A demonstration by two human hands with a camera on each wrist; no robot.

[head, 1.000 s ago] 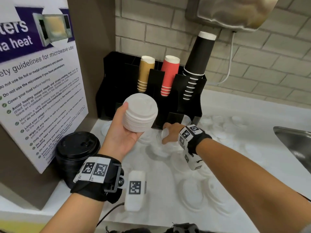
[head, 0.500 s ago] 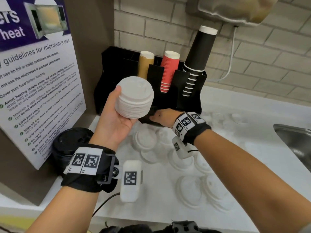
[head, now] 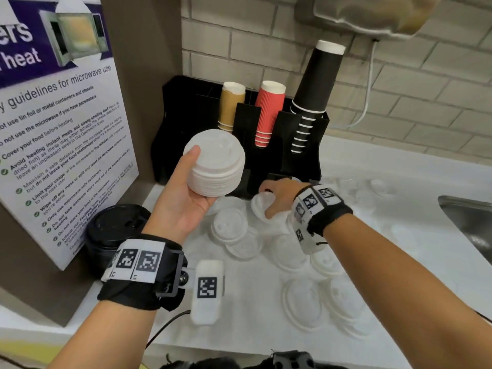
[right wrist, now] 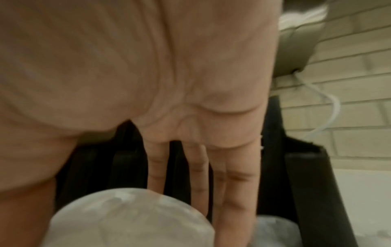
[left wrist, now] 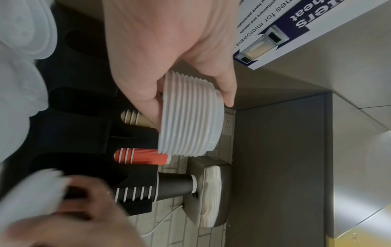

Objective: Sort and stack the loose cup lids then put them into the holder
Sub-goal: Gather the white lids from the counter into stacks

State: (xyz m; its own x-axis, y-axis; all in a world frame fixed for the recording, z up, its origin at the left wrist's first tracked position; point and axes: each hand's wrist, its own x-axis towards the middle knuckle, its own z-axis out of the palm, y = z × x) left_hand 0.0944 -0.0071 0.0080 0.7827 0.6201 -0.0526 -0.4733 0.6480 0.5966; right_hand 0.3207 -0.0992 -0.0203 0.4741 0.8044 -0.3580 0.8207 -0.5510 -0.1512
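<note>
Holding one stack of white lids (head: 215, 163) in my left hand (head: 183, 201), raised in front of the black holder (head: 300, 147). Thumb sits on the top lid's edge, fingers curl under and around the side. From the left wrist view the stack (left wrist: 190, 115) shows roughly a dozen rims; exact count unclear.

My right hand (head: 279, 197) is down at the foot of the holder, fingers hooked over one loose white lid (head: 259, 205), thumb below it. The right wrist view is blurred: fingers (right wrist: 234, 175) point down nearly straight with the lid (right wrist: 129, 219) just under the palm. Grip looks partial, lid tilted up off the counter (head: 399, 225).

Counts:
- cup stacks in the holder: three. One tan (head: 231, 106), one red (head: 269, 113), one black (head: 314, 94), all upside down and leaning back.
- loose white lids on the counter (head: 300, 302): about ten near me, a few more faint ones further right. White on white, so no firm number.
- one stack of black lids (head: 114, 233) at the left, beside the microwave poster (head: 61, 145).
- sink (head: 468, 219) edge at far right.
</note>
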